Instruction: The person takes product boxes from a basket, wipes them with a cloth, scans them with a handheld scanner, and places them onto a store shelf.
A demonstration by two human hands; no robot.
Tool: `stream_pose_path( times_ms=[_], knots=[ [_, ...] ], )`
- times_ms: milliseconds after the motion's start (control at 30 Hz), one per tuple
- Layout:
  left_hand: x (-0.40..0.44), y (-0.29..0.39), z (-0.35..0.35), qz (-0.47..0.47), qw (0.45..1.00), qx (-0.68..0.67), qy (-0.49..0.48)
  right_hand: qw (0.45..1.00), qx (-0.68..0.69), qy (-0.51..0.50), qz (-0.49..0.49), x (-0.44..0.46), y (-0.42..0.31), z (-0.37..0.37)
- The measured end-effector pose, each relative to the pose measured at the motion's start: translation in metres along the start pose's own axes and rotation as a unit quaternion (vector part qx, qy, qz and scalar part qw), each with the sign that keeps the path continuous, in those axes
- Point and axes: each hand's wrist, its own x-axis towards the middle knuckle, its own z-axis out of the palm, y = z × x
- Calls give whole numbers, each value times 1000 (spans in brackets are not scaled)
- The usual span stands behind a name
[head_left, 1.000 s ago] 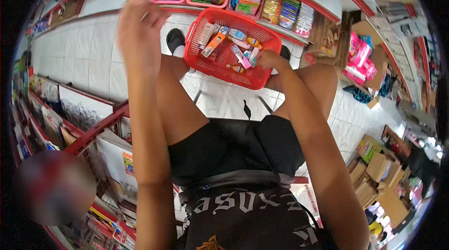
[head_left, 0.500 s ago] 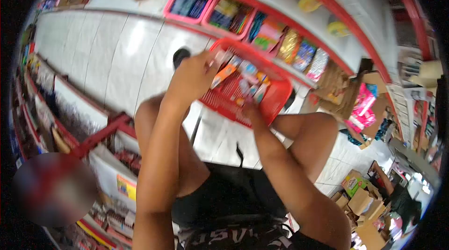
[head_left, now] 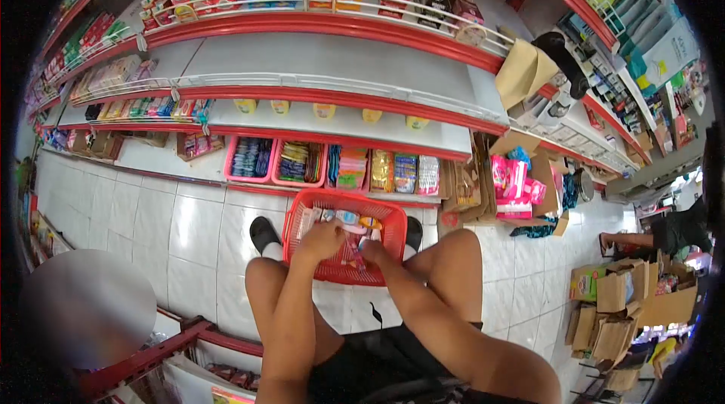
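A red plastic basket sits on the floor between my feet, with several small packaged items inside. Both of my hands reach into it. My left hand is curled low over the contents on the left side, its fingertips mostly hidden. Close beside it, my right hand has its fingers closed around something small and pale that I cannot make out. A blue-and-white pack and an orange-yellow item lie beyond the hands. Against the left wall rests a clear whitish packet.
Behind the basket, the bottom shelf holds pink trays of sachets and several bundled packs. To the right stands an open carton with pink packs. Farther right are stacked cardboard boxes and another person's leg.
My view has tilted up, showing more shelving. My left hand has moved from the basket's left edge down into it, nearer my right hand.
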Motion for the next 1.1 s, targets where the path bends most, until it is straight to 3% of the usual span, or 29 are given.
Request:
stream_pose_path(
  times_ms=[67, 133, 200, 233, 300, 333, 367, 400, 467, 533, 667, 733, 833, 867, 933, 967, 1000, 1033, 1067, 1100],
  knots=[
    [3, -1, 13, 33, 999, -39, -17, 996, 46, 55, 49, -4, 18, 37],
    [-7, 32, -13, -12, 995, -15, -99, 995, 65, 67, 40, -6, 26, 68],
    [-3, -1, 12, 34, 999, 15, -30, 994, 85, 68, 5, -23, 20, 74],
    [-4, 25, -21, -38, 992, -37, -115, 993, 99, 66, -13, -25, 25, 80],
    [1, -6, -8, -56, 998, 25, -35, 989, 107, 75, -76, -30, 15, 84],
    [1, -1, -14, -78, 996, 43, 18, 955, -37, 203, -214, -23, 22, 92],
    [-2, 4, -17, -94, 995, 35, 9, 979, 0, 139, -147, -29, 10, 82],
    [-2, 9, -21, -96, 994, 19, 43, 982, 3, 125, -144, -27, 3, 82],
    [2, 12, -24, -100, 992, 2, 71, 918, 161, 277, -232, -16, -11, 86],
    [1, 13, -23, -114, 993, 2, 24, 929, 163, 245, -224, -1, -17, 89],
    [4, 9, -24, -149, 988, 22, -15, 982, 120, 57, -137, 22, -27, 85],
    [8, 5, -29, -150, 988, 37, -10, 973, 203, 5, -106, 18, -34, 73],
    [16, -5, -29, -135, 989, 57, 24, 877, 480, 1, 13, -16, -74, -1],
    [21, -11, -27, -132, 988, 66, 44, 737, 669, 7, 93, -30, -91, -31],
    [27, -26, -18, -165, 985, 48, 25, 724, 684, 79, 38, -43, -89, -74],
    [31, -28, -8, -134, 989, 53, 35, 701, 703, 122, -8, -48, -87, -94],
    [34, -30, 4, -122, 985, 30, 115, 698, 700, 149, -24, -59, -92, -121],
    [37, -29, 9, -111, 976, 3, 189, 690, 714, 99, -60, -81, -106, -150],
    [43, -26, 8, -85, 978, 9, 188, 680, 726, 48, -94, -103, -120, -175],
    [48, -22, 7, -132, 971, -169, 110, 719, 685, 33, -116, -117, -129, -190]
  ],
)
